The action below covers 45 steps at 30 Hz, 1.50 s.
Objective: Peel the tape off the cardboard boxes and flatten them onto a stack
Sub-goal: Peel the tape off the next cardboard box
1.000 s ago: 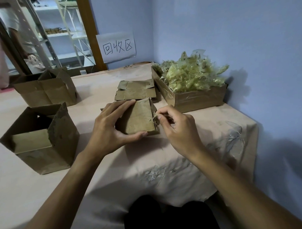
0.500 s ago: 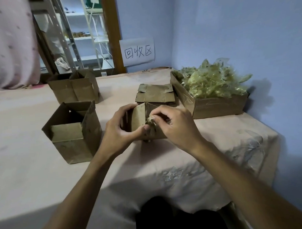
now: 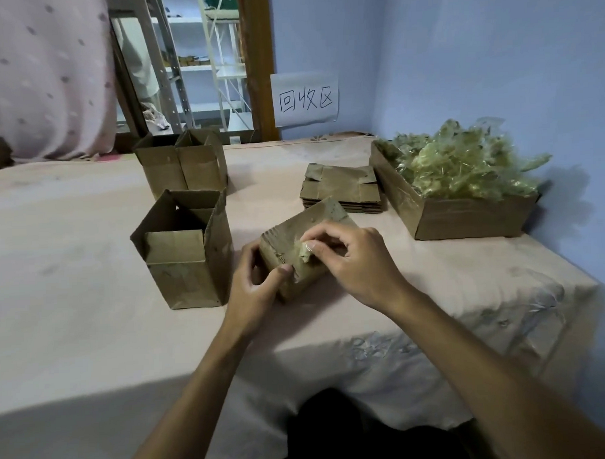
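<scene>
Box (image 3: 283,237) now tilted, tape (image 3: 304,252) pinched between right fingers (image 3: 323,230).

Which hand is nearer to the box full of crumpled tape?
Right. The right hand, pinching tape, sits left of the tape box, nearer the camera; the left hand is farther left, gripping the small box.

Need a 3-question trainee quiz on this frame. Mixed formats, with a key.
1. True or false: the right hand pinches a tape strip on the small cardboard box that the left hand grips.
2. Where is the stack of flattened boxes? A) right beside the carton of tape scraps B) inside an open box C) under the left hand
3. Fill in: ___ open upright boxes stand left of the hands.

Key: 1 true; 2 A; 3 two.
</scene>
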Each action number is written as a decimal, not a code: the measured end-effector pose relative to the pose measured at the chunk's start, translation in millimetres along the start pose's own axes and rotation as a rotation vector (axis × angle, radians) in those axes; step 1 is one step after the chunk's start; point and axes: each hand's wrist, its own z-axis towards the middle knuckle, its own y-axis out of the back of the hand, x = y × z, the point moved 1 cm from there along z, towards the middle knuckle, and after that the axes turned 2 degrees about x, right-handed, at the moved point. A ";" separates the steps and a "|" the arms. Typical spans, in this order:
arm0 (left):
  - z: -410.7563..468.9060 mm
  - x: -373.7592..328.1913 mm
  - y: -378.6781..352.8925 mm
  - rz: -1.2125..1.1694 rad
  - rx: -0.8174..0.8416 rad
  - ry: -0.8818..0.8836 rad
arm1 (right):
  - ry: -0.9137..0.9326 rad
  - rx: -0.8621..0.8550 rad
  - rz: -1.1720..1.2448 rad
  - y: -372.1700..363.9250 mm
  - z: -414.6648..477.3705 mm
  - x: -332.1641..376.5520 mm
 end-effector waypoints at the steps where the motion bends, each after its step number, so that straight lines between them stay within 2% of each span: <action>1: -1.6 2.3 1.2 -0.015 -0.011 0.010 | -0.008 0.007 0.024 -2.5 0.2 1.4; 9: 2.1 3.6 -4.2 -0.140 -0.049 0.069 | -0.075 0.079 0.144 -3.3 5.9 2.4; 19: 14.3 9.1 -13.2 -0.162 -0.018 0.049 | -0.005 0.191 0.155 6.9 0.8 -8.8; 25: 18.3 9.5 -17.8 -0.213 0.027 0.081 | -0.029 0.211 0.050 18.2 6.3 -9.5; 29: 18.4 7.3 -18.1 -0.243 0.041 0.086 | 0.046 0.163 -0.046 15.7 13.8 -9.7; 32: 18.4 7.3 -17.6 -0.255 0.053 0.083 | 0.049 0.210 -0.028 15.3 16.6 -8.8; 39: 19.4 9.6 -18.5 -0.289 0.059 0.071 | 0.262 0.313 -0.449 11.7 11.3 -8.9; 45: 18.5 6.4 -21.2 -0.288 0.072 0.061 | 0.350 0.338 -0.566 15.0 11.3 -7.3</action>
